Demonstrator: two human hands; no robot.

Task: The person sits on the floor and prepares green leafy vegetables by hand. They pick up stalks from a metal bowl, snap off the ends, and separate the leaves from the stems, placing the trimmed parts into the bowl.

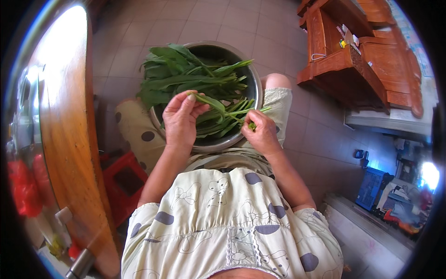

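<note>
A round metal basin rests at my lap between my knees, heaped with long green leafy vegetables whose cut stems point right. Above the pile, my left hand pinches one end of a single leafy stalk between thumb and fingers. That stalk slants down to the right, towards my right hand, which is closed at the basin's right rim around small green pieces. Part of the basin's dark inside shows behind the leaves. How many pieces the right fist holds is hidden by its fingers.
A wooden table with a glossy top stands close on my left, a red plastic crate beside it. Carved wooden furniture is at the upper right. A blue plastic basket with assorted items near it stands at the lower right. Tiles cover the floor.
</note>
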